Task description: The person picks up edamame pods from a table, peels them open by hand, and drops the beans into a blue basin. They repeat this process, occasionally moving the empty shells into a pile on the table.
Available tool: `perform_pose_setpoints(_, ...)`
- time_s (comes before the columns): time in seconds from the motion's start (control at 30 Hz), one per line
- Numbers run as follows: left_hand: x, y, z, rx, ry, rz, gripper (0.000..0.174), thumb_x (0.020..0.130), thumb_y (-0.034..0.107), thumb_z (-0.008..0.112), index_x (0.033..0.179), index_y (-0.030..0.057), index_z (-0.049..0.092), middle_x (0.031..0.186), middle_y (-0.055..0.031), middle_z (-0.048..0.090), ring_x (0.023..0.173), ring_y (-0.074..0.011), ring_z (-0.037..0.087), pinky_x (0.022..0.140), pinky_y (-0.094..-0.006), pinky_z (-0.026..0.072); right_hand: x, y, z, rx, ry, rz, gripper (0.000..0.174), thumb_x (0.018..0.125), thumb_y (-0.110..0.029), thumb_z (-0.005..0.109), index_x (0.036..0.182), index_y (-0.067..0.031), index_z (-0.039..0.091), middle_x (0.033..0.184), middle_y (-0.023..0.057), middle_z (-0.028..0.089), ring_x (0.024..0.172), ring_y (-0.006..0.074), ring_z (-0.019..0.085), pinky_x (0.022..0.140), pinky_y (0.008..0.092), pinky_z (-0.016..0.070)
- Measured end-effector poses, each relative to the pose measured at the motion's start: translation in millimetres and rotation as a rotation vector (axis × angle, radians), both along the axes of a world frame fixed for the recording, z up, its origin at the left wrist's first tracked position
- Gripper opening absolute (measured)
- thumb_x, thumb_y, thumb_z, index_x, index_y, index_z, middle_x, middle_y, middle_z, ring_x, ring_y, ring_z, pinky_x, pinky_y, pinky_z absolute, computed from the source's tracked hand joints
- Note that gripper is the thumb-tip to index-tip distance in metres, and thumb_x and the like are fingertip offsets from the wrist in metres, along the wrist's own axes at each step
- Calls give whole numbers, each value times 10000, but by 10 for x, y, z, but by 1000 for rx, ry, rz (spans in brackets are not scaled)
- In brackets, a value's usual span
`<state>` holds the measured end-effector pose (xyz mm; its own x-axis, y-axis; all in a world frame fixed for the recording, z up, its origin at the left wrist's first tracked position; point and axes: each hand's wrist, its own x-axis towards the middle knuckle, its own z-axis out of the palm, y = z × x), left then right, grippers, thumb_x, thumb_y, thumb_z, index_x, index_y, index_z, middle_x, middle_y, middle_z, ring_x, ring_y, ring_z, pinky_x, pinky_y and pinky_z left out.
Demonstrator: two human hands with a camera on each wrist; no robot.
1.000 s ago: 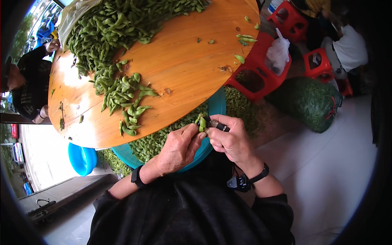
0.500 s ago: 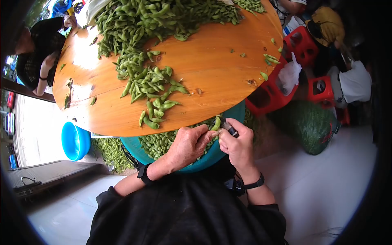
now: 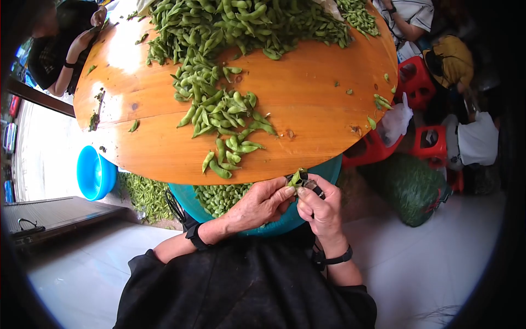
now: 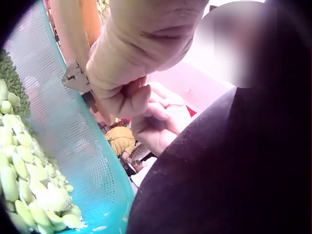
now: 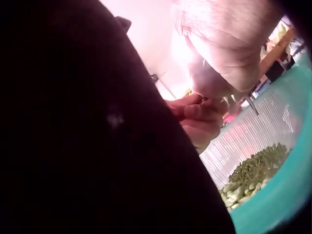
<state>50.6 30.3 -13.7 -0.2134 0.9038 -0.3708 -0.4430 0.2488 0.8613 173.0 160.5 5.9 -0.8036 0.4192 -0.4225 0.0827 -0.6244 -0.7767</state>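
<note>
In the head view a green soybean pod [image 3: 296,177] is up between the fingertips of both hands, close to the table's near edge. My left hand [image 3: 262,202] pinches its near side with thumb and fingers. From the right, my right hand [image 3: 322,205] grips it too, a dark band [image 3: 316,190] around one finger. Below lies a teal mesh basket [image 3: 263,228] of shelled beans [image 3: 219,198]. The left wrist view shows pale beans [image 4: 29,180] in it, with the left hand [image 4: 146,44] at its rim; the pod is hidden there.
A heap of pods [image 3: 241,24] covers the far part of the wooden table [image 3: 307,98], trailing toward me. A blue basin [image 3: 94,172] stands left, empty pods [image 3: 145,192] on the floor beside it. Red stools [image 3: 416,82], a green sack [image 3: 408,186] and other people are around.
The pod was upright, curved and whole-looking half a second ago; now it looks spread apart between the fingers. The head view has swung, so the table sits further right. Both hands keep holding.
</note>
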Motion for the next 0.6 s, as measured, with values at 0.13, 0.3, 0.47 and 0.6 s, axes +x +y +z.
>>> perform_pose_setpoints(0.13, -15, 15, -21, 76, -177, -58, 273, 1071, 275, 425, 973, 50, 542, 718, 12, 517, 581, -79, 475, 530, -226, 415, 39, 71, 41, -3, -16, 3, 219, 918, 17, 595, 1130, 75, 590, 687, -18, 504, 517, 26, 413, 435, 203, 321)
perform_pose_setpoints(0.3, 27, 13, -40, 63, -85, -112, 213, 1068, 191, 430, 1071, 17, 554, 762, -4, 537, 635, -92, 482, 572, -235, 416, 139, 42, 75, 299, -79, 38, 211, 900, 44, 602, 1111, 56, 604, 707, -14, 515, 527, 19, 433, 439, 200, 326)
perform_pose_setpoints(0.47, -79, -57, 82, 30, 328, -211, 241, 1013, 149, 549, 1200, 21, 630, 798, -38, 589, 711, -120, 559, 659, -282, 478, 501, 560, 85, 1171, -371, 58, 168, 847, -4, 637, 996, 75, 635, 802, 151, 643, 653, 226, 637, 586, 330, 498)
perform_pose_setpoints(0.6, -216, -185, -16, 58, 569, -318, 151, 926, 124, 654, 1032, 24, 694, 895, -101, 668, 813, -228, 653, 726, -345, 502, 819, 870, -169, 1685, -1045, 28, 223, 846, -131, 681, 924, 76, 652, 900, 292, 662, 782, 454, 641, 652, 456, 510)
